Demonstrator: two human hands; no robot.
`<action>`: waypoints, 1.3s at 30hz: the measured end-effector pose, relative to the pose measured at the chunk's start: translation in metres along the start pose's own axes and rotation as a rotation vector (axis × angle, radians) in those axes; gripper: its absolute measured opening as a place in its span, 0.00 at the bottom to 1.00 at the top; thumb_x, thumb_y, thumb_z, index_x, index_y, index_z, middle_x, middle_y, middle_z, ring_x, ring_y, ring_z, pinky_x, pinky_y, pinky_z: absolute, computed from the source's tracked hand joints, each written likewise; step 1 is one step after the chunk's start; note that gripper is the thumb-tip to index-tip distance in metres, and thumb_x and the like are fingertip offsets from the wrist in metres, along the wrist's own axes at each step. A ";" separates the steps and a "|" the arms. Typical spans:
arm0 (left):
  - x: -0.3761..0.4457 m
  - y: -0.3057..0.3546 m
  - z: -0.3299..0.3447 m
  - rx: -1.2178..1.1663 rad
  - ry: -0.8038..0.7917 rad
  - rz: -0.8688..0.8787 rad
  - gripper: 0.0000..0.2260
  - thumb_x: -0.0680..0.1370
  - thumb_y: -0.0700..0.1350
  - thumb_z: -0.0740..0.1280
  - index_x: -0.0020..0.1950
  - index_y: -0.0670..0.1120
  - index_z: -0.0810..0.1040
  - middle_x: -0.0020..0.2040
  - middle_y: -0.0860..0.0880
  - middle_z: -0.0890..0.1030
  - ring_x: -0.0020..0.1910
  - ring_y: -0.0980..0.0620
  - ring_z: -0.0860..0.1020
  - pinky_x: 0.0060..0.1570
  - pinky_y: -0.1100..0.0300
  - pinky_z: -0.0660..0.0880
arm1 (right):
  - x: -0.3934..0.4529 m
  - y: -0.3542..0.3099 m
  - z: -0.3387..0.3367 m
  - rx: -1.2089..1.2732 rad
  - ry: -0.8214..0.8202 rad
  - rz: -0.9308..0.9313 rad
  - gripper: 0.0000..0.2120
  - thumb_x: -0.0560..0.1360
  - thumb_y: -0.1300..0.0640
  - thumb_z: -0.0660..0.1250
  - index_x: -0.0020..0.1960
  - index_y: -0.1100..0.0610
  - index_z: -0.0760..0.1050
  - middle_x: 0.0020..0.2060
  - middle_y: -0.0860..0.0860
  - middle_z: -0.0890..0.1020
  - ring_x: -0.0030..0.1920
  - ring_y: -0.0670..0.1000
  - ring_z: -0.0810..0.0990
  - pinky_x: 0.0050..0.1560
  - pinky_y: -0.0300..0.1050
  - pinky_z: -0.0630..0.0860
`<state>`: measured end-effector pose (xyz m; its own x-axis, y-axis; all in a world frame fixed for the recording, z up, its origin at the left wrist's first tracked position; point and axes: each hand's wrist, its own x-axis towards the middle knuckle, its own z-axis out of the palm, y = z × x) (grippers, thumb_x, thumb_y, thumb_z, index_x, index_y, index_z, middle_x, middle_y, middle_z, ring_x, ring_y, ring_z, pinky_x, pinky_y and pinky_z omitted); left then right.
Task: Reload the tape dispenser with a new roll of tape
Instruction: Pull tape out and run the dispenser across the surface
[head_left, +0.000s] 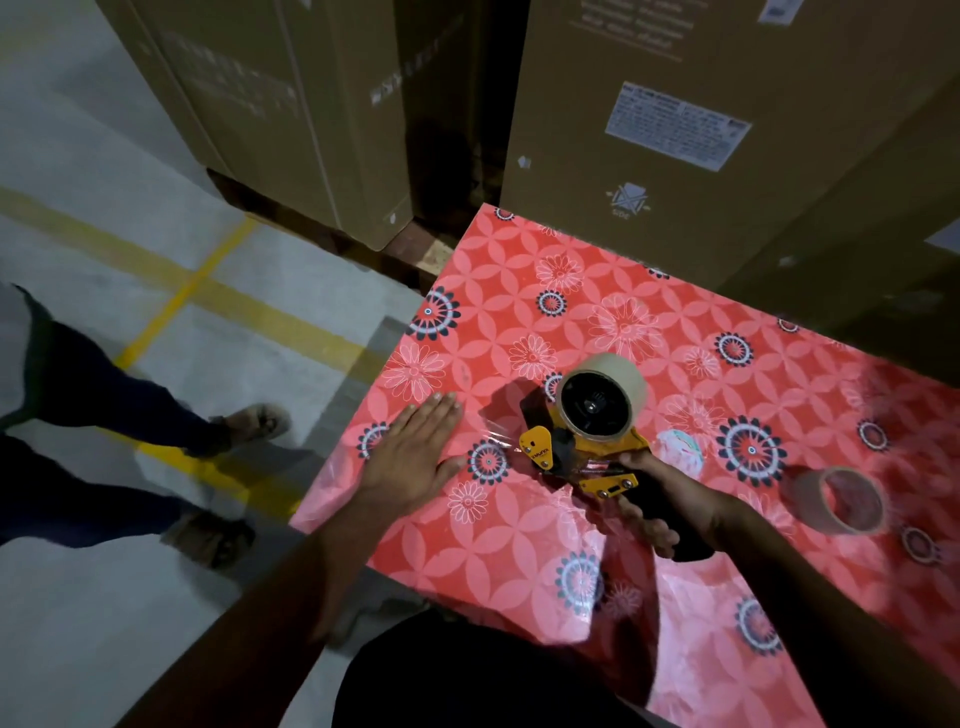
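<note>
A yellow and black tape dispenser (582, 447) stands on the red flowered table (519, 545), with a roll of clear tape (605, 395) seated on its black hub. My right hand (660, 499) grips the dispenser's black handle. A strip of clear tape runs from the dispenser's front out to the left along the table. My left hand (415, 457) lies flat on the table with its fingers spread, just left of the dispenser's yellow flap, at the end of that strip.
A nearly spent cardboard tape core (844, 501) lies on the table at the right. Tall cardboard boxes (701, 130) stand behind the table. Another person's legs and sandalled feet (223, 478) are on the floor at the left, by yellow floor lines.
</note>
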<state>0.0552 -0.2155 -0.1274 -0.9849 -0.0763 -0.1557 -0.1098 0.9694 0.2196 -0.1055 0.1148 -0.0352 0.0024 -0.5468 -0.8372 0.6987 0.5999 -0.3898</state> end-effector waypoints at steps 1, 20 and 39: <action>-0.001 -0.001 0.002 0.016 0.001 0.004 0.32 0.83 0.64 0.42 0.82 0.49 0.42 0.82 0.50 0.45 0.81 0.51 0.41 0.80 0.48 0.46 | 0.001 0.000 0.000 -0.004 0.002 0.000 0.31 0.69 0.29 0.65 0.35 0.58 0.66 0.20 0.50 0.66 0.16 0.48 0.64 0.19 0.37 0.65; 0.001 0.058 -0.001 0.008 -0.035 0.035 0.39 0.81 0.68 0.42 0.82 0.42 0.44 0.82 0.43 0.46 0.81 0.46 0.43 0.80 0.48 0.46 | -0.051 0.037 -0.030 -0.034 0.072 -0.008 0.31 0.68 0.27 0.63 0.34 0.57 0.66 0.21 0.51 0.63 0.17 0.49 0.61 0.20 0.38 0.62; -0.002 0.151 0.020 0.043 -0.108 0.131 0.40 0.80 0.70 0.40 0.81 0.43 0.40 0.82 0.44 0.43 0.81 0.46 0.40 0.79 0.45 0.48 | -0.096 0.087 -0.083 -0.030 0.122 0.013 0.32 0.65 0.26 0.64 0.33 0.56 0.67 0.21 0.51 0.63 0.18 0.49 0.60 0.22 0.38 0.58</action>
<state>0.0431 -0.0641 -0.1135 -0.9699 0.0751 -0.2317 0.0272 0.9787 0.2034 -0.1046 0.2682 -0.0202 -0.0772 -0.4651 -0.8819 0.6777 0.6243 -0.3886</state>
